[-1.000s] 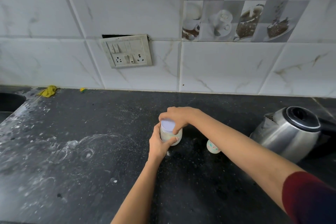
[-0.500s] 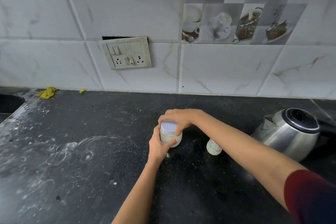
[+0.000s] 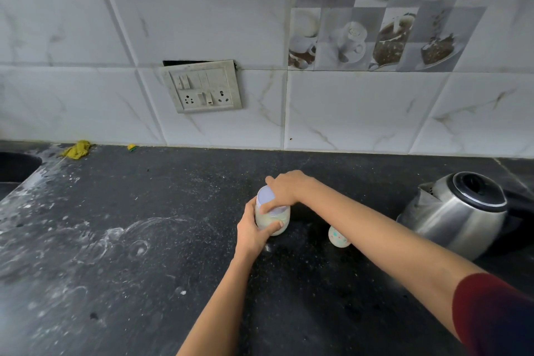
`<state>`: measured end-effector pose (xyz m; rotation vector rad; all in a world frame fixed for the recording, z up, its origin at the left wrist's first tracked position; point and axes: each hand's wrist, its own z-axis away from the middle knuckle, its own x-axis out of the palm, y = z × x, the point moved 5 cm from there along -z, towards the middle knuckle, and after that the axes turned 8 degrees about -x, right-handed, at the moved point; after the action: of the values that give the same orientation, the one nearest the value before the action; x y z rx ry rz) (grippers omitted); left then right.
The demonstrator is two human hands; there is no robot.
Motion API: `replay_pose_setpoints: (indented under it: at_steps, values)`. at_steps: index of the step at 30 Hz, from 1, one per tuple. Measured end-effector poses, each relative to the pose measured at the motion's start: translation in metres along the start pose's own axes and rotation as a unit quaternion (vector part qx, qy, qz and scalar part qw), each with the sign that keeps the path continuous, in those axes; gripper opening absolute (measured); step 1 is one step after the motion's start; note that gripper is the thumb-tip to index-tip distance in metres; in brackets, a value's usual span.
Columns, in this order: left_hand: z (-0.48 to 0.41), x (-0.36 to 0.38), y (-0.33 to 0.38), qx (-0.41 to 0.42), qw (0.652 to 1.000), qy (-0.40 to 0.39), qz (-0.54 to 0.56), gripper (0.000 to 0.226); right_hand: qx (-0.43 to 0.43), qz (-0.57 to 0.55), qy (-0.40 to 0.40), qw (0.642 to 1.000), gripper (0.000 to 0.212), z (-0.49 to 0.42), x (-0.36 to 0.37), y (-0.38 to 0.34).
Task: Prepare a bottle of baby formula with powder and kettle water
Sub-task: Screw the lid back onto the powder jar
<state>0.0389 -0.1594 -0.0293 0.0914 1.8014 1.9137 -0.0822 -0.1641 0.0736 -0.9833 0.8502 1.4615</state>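
My left hand (image 3: 252,233) wrapped around the powder jar (image 3: 273,220) on the black counter (image 3: 144,283), my right hand (image 3: 286,189) gripping its lavender lid (image 3: 267,196), steel kettle (image 3: 459,211) well right

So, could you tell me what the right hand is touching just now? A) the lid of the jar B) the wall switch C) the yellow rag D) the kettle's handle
A: the right hand sits over the pale lid of the jar, while the left hand grips the jar's side; the kettle stands untouched to the right.
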Motion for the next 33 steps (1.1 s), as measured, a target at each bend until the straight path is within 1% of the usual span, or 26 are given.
replay_pose_setpoints:
  at_steps: [2,3,4,6,8,11,12,14,16,17,18,19,20,21,22,23,25,26,28,30,31,32,33]
  values:
    - [0.0,0.0,-0.001,-0.001,1.0,0.001,-0.004,0.078,-0.082,-0.026,-0.047,0.995,0.089,0.002,-0.009,-0.001]
    - [0.0,0.001,-0.001,-0.002,1.0,0.002,-0.006,0.079,-0.117,-0.025,-0.06,0.991,0.087,0.003,-0.012,-0.002]
    - [0.0,0.001,-0.001,-0.004,1.0,0.004,-0.007,0.079,-0.138,-0.016,-0.062,0.988,0.081,0.003,-0.014,-0.003]
    - [0.001,0.001,-0.002,-0.005,1.0,0.011,-0.004,0.078,-0.139,0.006,-0.037,0.99,0.067,0.004,-0.014,-0.005]
    - [0.002,0.002,-0.002,-0.007,1.0,0.019,0.005,0.076,-0.108,0.008,0.011,0.994,0.054,0.004,-0.009,-0.005]
    - [0.006,0.004,0.0,-0.009,0.999,0.028,0.027,0.074,-0.01,-0.067,0.097,0.993,0.049,0.006,0.005,0.001]
    - [0.006,0.003,0.001,-0.009,0.999,0.031,0.031,0.074,0.028,-0.091,0.104,0.99,0.051,0.007,0.009,0.005]
    - [0.007,0.003,0.001,-0.005,0.999,0.031,0.034,0.075,0.094,-0.088,0.082,0.988,0.062,0.011,0.014,0.01]
    - [0.007,0.002,0.001,-0.002,0.999,0.033,0.032,0.075,0.116,-0.05,0.05,0.991,0.073,0.015,0.008,0.013]
    - [0.007,0.002,0.001,-0.002,0.999,0.032,0.033,0.075,0.098,-0.048,0.042,0.993,0.076,0.016,0.005,0.014]
    - [0.008,0.003,0.001,-0.005,0.999,0.03,0.033,0.074,0.057,-0.062,0.032,0.996,0.073,0.013,0.003,0.015]
    - [0.008,0.003,0.002,-0.006,0.999,0.028,0.035,0.074,-0.008,-0.085,0.017,0.996,0.07,0.012,0.0,0.012]
    - [0.008,0.003,0.001,-0.008,0.999,0.027,0.035,0.074,-0.077,-0.107,-0.002,0.991,0.074,0.01,-0.001,0.009]
    - [0.008,0.003,0.001,-0.009,0.999,0.029,0.033,0.074,-0.127,-0.11,-0.024,0.985,0.081,0.01,-0.001,0.006]
    - [0.007,0.003,0.0,-0.008,0.999,0.032,0.029,0.075,-0.144,-0.099,-0.039,0.984,0.085,0.008,0.002,0.006]
    - [0.007,0.003,0.0,-0.009,0.999,0.033,0.026,0.076,-0.125,-0.083,-0.041,0.988,0.082,0.008,0.003,0.005]
    - [0.007,0.003,-0.001,-0.015,0.999,0.03,0.024,0.076,-0.052,-0.085,-0.006,0.995,0.063,0.009,0.002,0.007]
    - [0.007,0.003,0.0,-0.017,0.999,0.028,0.023,0.076,-0.011,-0.098,-0.001,0.995,0.058,0.012,0.001,0.009]
    - [0.008,0.003,0.001,-0.017,0.999,0.031,0.02,0.075,0.031,-0.094,-0.01,0.995,0.063,0.018,-0.002,0.014]
    - [0.007,0.003,0.001,-0.018,0.999,0.034,0.02,0.075,0.014,-0.077,0.001,0.997,0.059,0.016,-0.005,0.021]
    - [0.007,0.004,0.0,-0.019,0.999,0.034,0.022,0.076,-0.02,-0.076,0.004,0.997,0.064,0.017,-0.007,0.021]
    - [0.007,0.004,-0.001,-0.019,0.999,0.034,0.023,0.076,-0.066,-0.082,-0.002,0.994,0.081,0.015,-0.005,0.019]
    - [0.007,0.005,-0.001,-0.018,0.999,0.033,0.023,0.075,-0.102,-0.087,-0.017,0.991,0.092,0.013,0.0,0.017]
